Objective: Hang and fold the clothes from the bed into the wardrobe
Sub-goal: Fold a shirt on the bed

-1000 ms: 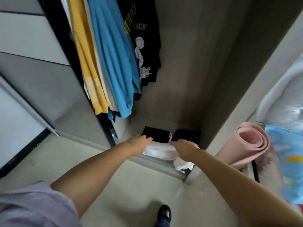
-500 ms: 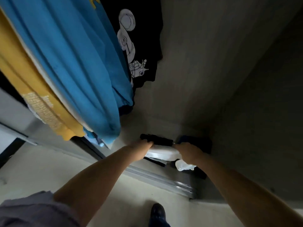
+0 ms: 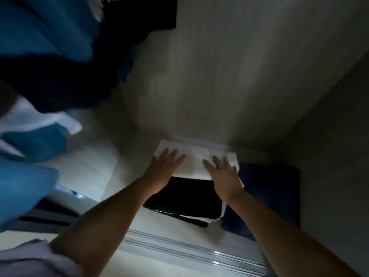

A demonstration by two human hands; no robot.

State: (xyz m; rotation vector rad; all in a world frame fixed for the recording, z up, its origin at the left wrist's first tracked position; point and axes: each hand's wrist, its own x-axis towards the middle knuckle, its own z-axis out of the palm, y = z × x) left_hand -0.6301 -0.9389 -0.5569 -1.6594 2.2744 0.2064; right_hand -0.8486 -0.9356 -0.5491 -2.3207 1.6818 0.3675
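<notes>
White folded cloth (image 3: 191, 158) lies at the back of the wardrobe floor (image 3: 111, 176), against the back wall. Both hands are flat on it with fingers straight, the left hand (image 3: 164, 165) on its left part and the right hand (image 3: 223, 172) on its right. Its front part sits on a black folded pile (image 3: 183, 196). A dark blue pile (image 3: 269, 188) sits beside that, in the right corner. Blue clothes (image 3: 40, 37) hang at the left.

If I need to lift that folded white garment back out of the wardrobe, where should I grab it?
Probably by its near edge, coming from the wardrobe opening. The folded white garment lies flat on the black stack, pushed toward the back wall, so its near edge overhangs free. Both hands, left hand and right hand, already rest flat there.
</notes>
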